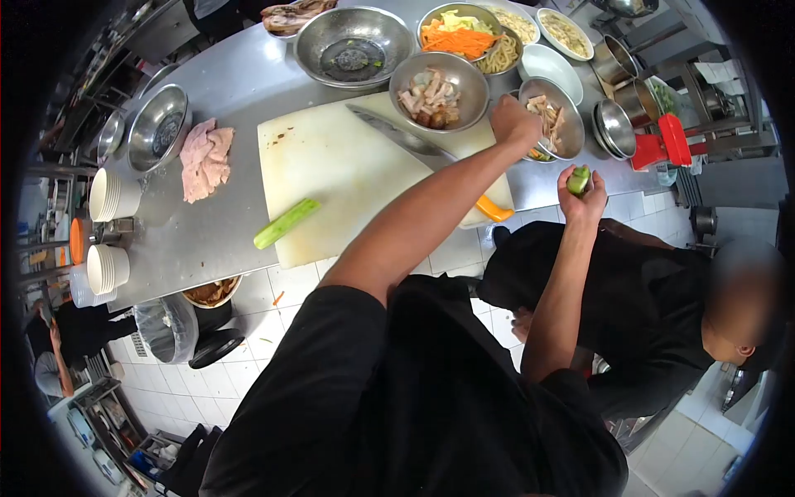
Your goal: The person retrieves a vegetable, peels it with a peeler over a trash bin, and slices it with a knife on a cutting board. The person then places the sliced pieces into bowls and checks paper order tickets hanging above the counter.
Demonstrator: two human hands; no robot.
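My left hand [515, 123] is closed at the left rim of a metal bowl [570, 132] holding sliced meat; its fingertips are partly hidden. In my raised right hand [582, 195] is a piece of cucumber [579, 180], its end showing above the curled fingers. A white cutting board [323, 166] lies below my left forearm. On it rests a large knife [397, 132] with a yellow handle [494, 209], partly covered by that arm. Another length of cucumber [286, 223] lies across the board's left edge. Beside my left hand stands a metal bowl [472, 103] with chopped meat pieces.
Flat pink meat [207, 161] lies on the steel table [182, 248] near a metal bowl [157, 128] and stacked paper cups [108, 269]. A large bowl [354, 45] and a bowl of shredded vegetables [457, 39] stand behind. A co-worker in black [629, 306] is close on the right.
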